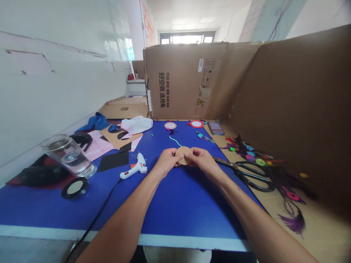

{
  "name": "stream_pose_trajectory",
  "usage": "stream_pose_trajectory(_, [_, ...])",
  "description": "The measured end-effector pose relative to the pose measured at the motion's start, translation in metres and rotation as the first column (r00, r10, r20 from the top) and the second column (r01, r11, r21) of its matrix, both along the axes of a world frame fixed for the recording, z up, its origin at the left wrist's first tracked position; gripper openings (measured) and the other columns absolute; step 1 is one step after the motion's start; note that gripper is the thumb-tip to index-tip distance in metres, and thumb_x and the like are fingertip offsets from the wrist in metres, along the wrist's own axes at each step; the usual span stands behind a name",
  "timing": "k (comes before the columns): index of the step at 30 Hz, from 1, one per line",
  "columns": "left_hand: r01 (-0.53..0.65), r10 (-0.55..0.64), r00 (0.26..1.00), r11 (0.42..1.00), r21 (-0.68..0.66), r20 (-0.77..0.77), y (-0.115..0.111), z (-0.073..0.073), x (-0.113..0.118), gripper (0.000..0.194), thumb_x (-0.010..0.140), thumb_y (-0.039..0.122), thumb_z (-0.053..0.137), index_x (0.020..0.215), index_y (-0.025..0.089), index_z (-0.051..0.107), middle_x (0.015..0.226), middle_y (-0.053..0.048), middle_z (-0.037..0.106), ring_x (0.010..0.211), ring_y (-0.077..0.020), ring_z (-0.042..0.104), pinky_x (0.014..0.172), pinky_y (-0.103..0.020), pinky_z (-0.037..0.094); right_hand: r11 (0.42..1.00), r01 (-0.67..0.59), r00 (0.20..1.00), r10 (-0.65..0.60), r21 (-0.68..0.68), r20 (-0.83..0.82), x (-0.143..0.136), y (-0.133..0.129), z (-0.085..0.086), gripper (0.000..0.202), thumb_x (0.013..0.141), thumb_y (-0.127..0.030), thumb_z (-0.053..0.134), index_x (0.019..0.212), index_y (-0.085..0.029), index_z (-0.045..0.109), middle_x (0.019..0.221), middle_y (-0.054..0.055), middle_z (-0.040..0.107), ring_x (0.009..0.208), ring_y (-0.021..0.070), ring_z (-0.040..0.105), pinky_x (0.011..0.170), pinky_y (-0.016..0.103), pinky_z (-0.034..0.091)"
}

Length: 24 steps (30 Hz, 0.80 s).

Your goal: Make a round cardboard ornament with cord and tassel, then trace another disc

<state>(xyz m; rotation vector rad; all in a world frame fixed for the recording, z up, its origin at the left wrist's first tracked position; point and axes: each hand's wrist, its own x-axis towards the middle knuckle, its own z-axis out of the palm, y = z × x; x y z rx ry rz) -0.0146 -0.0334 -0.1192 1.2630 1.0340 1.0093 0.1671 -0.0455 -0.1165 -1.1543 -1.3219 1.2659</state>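
Pinching cardboard disc (184, 150) in left grip (167, 160) and right grip (202, 159), center of frame, just below green cord (175, 140), over blue counter (175, 204)

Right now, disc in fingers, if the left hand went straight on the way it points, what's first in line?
Probably the right hand, which grips the other side of the same tan disc, facing the left hand. Exact depth is unclear from this one view.

Left grip (168, 161) and right grip (203, 159) pinched close together, bare forearms (130, 215) angled inward
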Motion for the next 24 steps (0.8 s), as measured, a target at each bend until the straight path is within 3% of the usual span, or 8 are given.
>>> stream_pose_trajectory(8, [-0.115,0.115,0.993,0.993,0.011,-0.029,-0.0002,0.0073,-0.0018,0.016,0.081,0.025,0.078,0.073,0.016,0.068,0.064,0.000,0.066,0.053,-0.0093,0.057,0.055,-0.021,0.046,1.000,0.015,1.000,-0.015,-0.012,0.001,-0.0002,0.0021,-0.0014,0.042,0.064,-0.055,0.090,0.073,-0.020,0.068,0.069,0.001,0.069,0.059,0.0140,0.058,0.055,0.026,0.046])
stream_pose_trajectory(13, [-0.173,0.173,0.985,0.985,0.013,-0.011,0.0006,0.0096,-0.0024,0.012,0.078,0.025,0.080,0.077,0.016,0.071,0.067,0.000,0.068,0.058,-0.0115,0.061,0.053,-0.021,0.045,0.999,-0.047,0.998,0.048,-0.024,0.029,0.0002,-0.0008,0.0000,0.038,0.068,-0.051,0.089,0.072,-0.020,0.068,0.064,0.000,0.068,0.057,0.0138,0.058,0.055,0.025,0.047])
stream_pose_trajectory(19, [-0.158,0.157,0.987,0.987,0.043,0.013,0.0026,0.0054,-0.0032,0.021,0.076,0.035,0.083,0.076,0.017,0.071,0.066,0.001,0.065,0.059,-0.0119,0.057,0.055,-0.022,0.043,0.993,-0.093,0.992,0.099,-0.075,0.081,0.0001,-0.0041,0.0011,0.039,0.070,-0.051,0.088,0.084,-0.018,0.072,0.071,0.002,0.073,0.063,0.0153,0.064,0.061,0.026,0.050])
stream_pose_trajectory(24, [-0.078,0.080,0.996,0.996,0.050,-0.032,0.0023,0.0023,-0.0029,0.028,0.074,0.042,0.083,0.076,0.017,0.071,0.067,0.001,0.063,0.060,-0.0114,0.056,0.056,-0.023,0.043,0.999,-0.045,0.998,0.046,-0.009,0.044,-0.0001,-0.0011,0.0003,0.047,0.064,-0.058,0.089,0.076,-0.019,0.065,0.068,-0.001,0.065,0.060,0.0129,0.056,0.056,0.025,0.045])
